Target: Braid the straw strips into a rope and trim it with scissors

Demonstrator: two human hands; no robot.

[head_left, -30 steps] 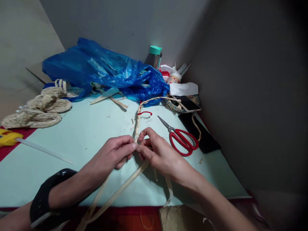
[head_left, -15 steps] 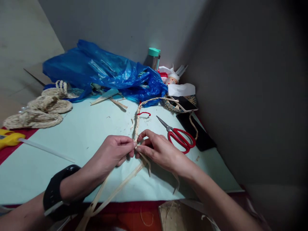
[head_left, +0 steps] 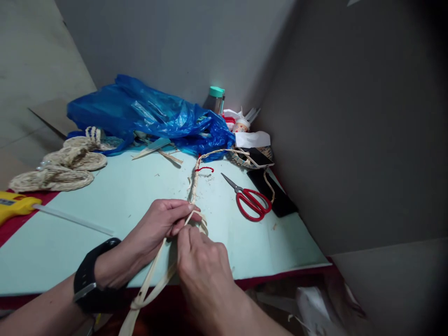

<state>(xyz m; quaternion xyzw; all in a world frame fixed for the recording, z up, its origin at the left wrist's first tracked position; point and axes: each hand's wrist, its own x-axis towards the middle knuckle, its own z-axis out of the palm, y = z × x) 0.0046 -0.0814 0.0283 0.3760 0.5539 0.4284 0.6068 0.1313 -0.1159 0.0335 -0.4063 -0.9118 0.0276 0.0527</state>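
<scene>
A pale straw braid runs across the light blue table sheet away from me, with a red thread tied near its far bend. My left hand, a black watch on its wrist, pinches the braid's near end. My right hand is closed on the loose flat straw strips just below the left fingertips. The strips trail off the table's front edge toward me.
Red-handled scissors lie right of the braid. A black phone lies beyond them. A blue plastic bag, a green-capped bottle and cups sit at the back. Coils of braided straw and a yellow glue gun lie left.
My right hand has drawn back toward me and now covers the strips from the near side. The camera has tilted down a little. My left hand keeps its pinch.
</scene>
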